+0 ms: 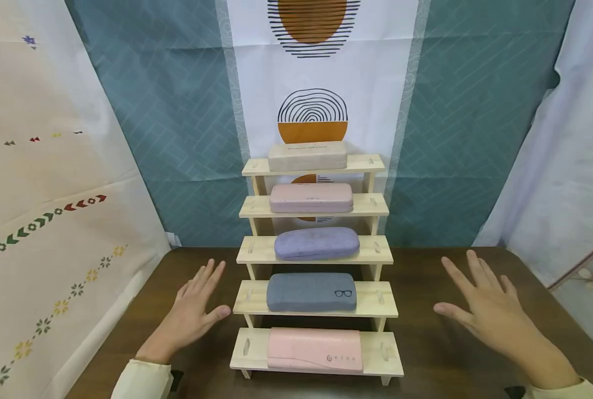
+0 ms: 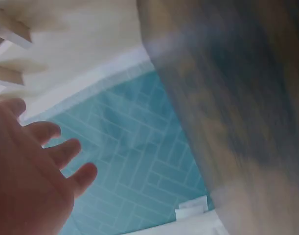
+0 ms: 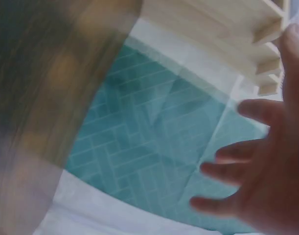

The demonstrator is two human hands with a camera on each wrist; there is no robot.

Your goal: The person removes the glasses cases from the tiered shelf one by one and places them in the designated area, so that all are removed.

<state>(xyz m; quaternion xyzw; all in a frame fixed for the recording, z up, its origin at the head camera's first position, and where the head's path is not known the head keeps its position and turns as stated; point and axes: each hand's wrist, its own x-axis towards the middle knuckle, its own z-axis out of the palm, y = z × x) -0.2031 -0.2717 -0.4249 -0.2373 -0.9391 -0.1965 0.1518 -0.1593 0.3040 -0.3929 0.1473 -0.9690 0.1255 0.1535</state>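
My left hand (image 1: pixel 189 313) hovers over the table left of a stepped wooden rack, fingers straight and thumb toward the lower shelves. On the other side, my right hand (image 1: pixel 491 310) is spread, holding nothing. One glasses case lies on each shelf of the rack (image 1: pixel 244 255). From the top they are a cream case (image 1: pixel 307 156), a pink case (image 1: pixel 311 198), a rounded purple case (image 1: pixel 317 244), a blue-grey case (image 1: pixel 311 292) with a glasses drawing, and a flat pink case (image 1: pixel 315 349). Both wrist views show spread fingers, with rack edges at the upper corners.
The rack stands on a dark brown wooden table (image 1: pixel 426 332). Behind it hangs a teal and white curtain (image 1: pixel 476 138) with orange half-circle prints. Pale patterned cloth (image 1: pixel 52 183) drapes along the left side, and white cloth (image 1: pixel 571 166) along the right.
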